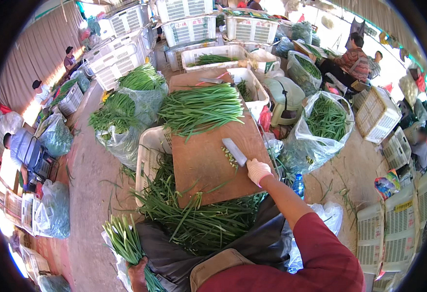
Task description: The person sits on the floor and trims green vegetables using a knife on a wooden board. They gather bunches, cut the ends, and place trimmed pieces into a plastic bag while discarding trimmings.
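My left hand (138, 274), bare, grips a bundle of garlic chives (124, 237) low beside my left thigh, with the pale cut ends pointing up. In a striped knit glove, my right hand (258, 171) holds a cleaver (235, 151) by its handle. The blade lies flat over the wooden board (213, 160), next to small trimmed stem pieces (229, 157). A large pile of garlic chives (204, 106) covers the far part of the board. Loose green leaves (199, 226) heap up under the board's near edge and over my lap.
A second knife (211, 80) rests at the board's far end. Bags of greens stand left (129, 109) and right (326, 120), and a white crate (154, 140) sits under the board. A water bottle (298, 185) is by my right arm. Other people (352, 60) sit working around the room.
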Demonstrator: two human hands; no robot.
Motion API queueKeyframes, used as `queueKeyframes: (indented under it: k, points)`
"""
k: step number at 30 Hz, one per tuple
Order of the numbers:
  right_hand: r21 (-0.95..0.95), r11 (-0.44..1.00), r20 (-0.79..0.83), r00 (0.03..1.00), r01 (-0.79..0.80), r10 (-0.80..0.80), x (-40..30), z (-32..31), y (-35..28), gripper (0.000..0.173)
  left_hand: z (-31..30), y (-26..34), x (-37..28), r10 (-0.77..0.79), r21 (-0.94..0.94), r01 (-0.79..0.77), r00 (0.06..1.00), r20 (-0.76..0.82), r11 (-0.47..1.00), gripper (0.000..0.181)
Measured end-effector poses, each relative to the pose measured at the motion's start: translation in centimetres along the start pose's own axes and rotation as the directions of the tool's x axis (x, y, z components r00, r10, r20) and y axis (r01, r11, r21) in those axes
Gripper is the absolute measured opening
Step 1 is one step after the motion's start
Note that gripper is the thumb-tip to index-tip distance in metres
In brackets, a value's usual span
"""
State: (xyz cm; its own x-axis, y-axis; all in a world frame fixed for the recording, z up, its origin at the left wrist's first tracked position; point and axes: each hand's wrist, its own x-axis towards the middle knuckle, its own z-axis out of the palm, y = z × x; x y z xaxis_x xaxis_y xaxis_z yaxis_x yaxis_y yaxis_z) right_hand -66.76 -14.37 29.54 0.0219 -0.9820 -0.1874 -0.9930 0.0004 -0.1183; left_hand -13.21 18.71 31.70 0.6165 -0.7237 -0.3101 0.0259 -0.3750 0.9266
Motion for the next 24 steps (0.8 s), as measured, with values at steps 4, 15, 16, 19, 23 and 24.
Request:
queueKeyframes:
  k: [4, 15, 16, 19, 23, 24]
  points:
    - [0.089, 0.992, 0.005, 0.996, -0.087, 0.087, 0.3, -1.6, -1.5, 0.029, -0.2, 0.2, -0.5, -0.012, -0.005, 0.012, 1.0, -0.024, 1.0, 0.062]
    - [0.377, 0.7, 0.178, 0.694, 0.607, -0.698, -15.7, 6.8, -17.7, 0.027, 0.0, -0.1, -0.2, 0.024, -0.108, -0.022, 1.0, 0.015, 0.994, 0.059]
    - [0.433, 0.676, 0.171, 0.682, 0.596, -0.711, -16.5, 7.2, -18.1, 0.032, -1.0, -1.4, 0.4, 0.065, -0.092, -0.063, 0.998, 0.019, 0.994, 0.056]
    - [0.472, 0.79, 0.243, 0.804, 0.391, -0.543, -16.2, 6.4, -17.1, 0.039, -1.0, -0.5, -0.4, -0.034, 0.044, 0.038, 0.996, -0.082, 0.998, 0.048]
    - [0.766, 0.633, 0.055, 0.97, 0.11, -0.235, -16.1, 5.5, -14.2, 0.041, -3.2, -4.9, 1.3, 0.092, -0.033, -0.093, 0.996, -0.016, 0.995, 0.035]
    - [0.795, 0.602, 0.07, 0.977, 0.069, -0.204, -15.8, 6.1, -13.0, 0.039, -3.2, -4.1, 0.7, 0.129, -0.059, -0.13, 0.991, -0.02, 0.99, 0.031]
